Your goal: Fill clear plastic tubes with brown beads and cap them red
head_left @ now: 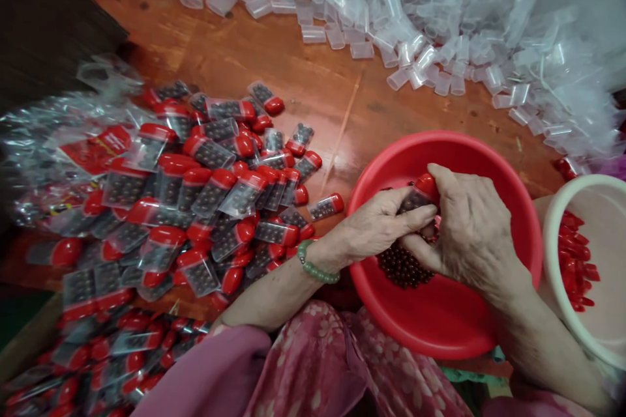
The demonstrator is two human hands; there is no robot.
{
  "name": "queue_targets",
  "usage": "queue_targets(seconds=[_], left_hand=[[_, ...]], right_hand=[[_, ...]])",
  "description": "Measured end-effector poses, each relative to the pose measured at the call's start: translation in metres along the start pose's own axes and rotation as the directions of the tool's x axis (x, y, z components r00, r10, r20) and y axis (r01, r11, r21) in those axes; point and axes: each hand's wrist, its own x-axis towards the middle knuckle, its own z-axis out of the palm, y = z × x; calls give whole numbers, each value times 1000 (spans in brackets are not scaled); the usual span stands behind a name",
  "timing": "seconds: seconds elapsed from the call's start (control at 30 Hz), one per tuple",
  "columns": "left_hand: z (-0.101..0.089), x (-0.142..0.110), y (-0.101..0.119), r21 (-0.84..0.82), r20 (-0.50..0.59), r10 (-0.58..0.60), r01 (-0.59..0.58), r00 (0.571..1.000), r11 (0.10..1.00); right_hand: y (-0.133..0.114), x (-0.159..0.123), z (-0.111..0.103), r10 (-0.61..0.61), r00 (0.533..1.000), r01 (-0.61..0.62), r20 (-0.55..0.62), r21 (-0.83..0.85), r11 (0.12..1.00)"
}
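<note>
Over the red basin (493, 332), my left hand (374, 225) is closed around a small clear plastic container (409, 201) of dark balls. On its end sits a red cap (426, 186), pinched by the fingers of my right hand (472, 228). My fingers partly cover the container, so how firmly the cap sits cannot be seen. Loose dark brown balls (405, 267) lie in the basin below my hands. To the left, a big heap of filled containers with red caps (215, 189) covers the surface.
Many empty clear plastic tubes (362, 13) are piled along the far side of the wooden surface (337, 104). At the right stands a white bucket (550, 254) with red caps (576, 260) inside. Crinkled clear plastic bags (44, 156) lie at far left.
</note>
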Motion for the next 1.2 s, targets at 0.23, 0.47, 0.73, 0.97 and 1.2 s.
queue_targets(seconds=[0.23,0.47,0.73,0.97,1.2], left_hand=[[2,0,-2,-84,28,-12,15,1000,996],[1,0,-3,-94,13,-37,38,999,995],[-5,7,-5,-186,47,-176,182,983,966],[6,-1,11,-249,-14,-145,137,989,959],[29,-2,12,-274,-153,-140,94,978,957]], right_hand=[[11,1,9,-124,989,116,-85,-101,988],[13,1,12,-119,989,113,-83,-76,991],[14,-4,3,-101,990,83,94,179,980],[17,-10,14,-53,998,41,30,312,949],[10,-12,11,-35,999,31,12,271,962]])
